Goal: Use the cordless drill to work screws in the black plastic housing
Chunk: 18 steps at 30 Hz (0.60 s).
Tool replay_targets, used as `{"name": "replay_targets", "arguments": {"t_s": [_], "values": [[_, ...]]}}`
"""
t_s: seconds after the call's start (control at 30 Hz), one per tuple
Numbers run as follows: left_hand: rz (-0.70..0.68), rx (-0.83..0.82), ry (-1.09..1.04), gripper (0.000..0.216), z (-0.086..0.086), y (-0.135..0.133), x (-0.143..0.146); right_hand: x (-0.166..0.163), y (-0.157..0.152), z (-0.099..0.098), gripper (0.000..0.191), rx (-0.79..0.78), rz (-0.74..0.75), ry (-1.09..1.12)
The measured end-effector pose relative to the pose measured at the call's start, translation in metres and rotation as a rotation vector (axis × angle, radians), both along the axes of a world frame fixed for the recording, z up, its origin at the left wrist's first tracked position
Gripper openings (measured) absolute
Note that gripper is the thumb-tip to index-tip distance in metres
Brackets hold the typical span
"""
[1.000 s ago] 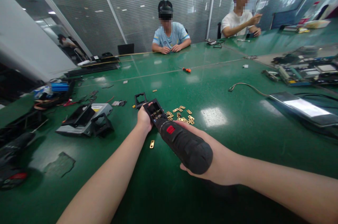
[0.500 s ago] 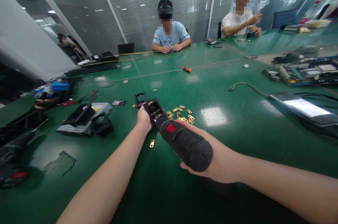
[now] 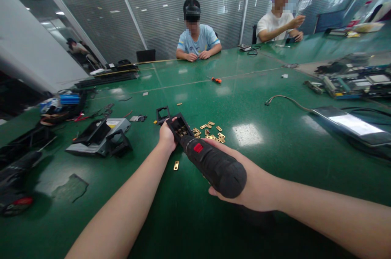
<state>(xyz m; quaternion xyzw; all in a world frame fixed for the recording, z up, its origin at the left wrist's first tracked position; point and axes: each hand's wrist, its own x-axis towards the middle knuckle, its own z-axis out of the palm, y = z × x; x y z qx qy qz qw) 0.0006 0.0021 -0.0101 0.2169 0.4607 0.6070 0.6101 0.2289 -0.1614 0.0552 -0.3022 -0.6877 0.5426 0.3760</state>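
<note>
My right hand [image 3: 250, 185] is wrapped round a black electric screwdriver [image 3: 214, 163] with a red button, its tip pointing into a small black housing [image 3: 179, 126]. My left hand [image 3: 166, 137] grips that housing from the left and holds it on the green table [image 3: 275, 145]. Brass contacts show inside the housing. Several loose brass plates [image 3: 210, 130] lie just right of it, and one single brass plate [image 3: 176, 165] lies under my left wrist.
A black frame part [image 3: 162, 114] sits behind the housing. A grey disassembled device [image 3: 99, 137] lies to the left, a flat panel with cable [image 3: 351, 124] and circuit boards [image 3: 351, 84] to the right. An orange screwdriver [image 3: 216, 80] lies farther back. Two people sit across the table.
Almost nothing: both hands keep their hold, and the screwdriver and housing have stayed in place with only a slight shift of the view.
</note>
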Motion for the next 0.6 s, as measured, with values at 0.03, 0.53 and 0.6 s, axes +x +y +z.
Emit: {"name": "replay_targets", "arguments": {"t_s": [0.03, 0.53, 0.6], "values": [[-0.001, 0.009, -0.001, 0.024, -0.0006, 0.0003, -0.0003, -0.0001, -0.0002, 0.0002, 0.088, -0.005, 0.004, 0.011], [-0.002, 0.0, -0.013, 0.031, -0.0002, 0.0004, -0.0003, 0.0021, 0.0002, -0.0052, 0.093, 0.016, 0.024, -0.017], [-0.004, 0.003, -0.013, 0.032, -0.0005, 0.0006, -0.0005, 0.0017, 0.0005, -0.0065, 0.091, 0.028, 0.021, -0.017]]}}
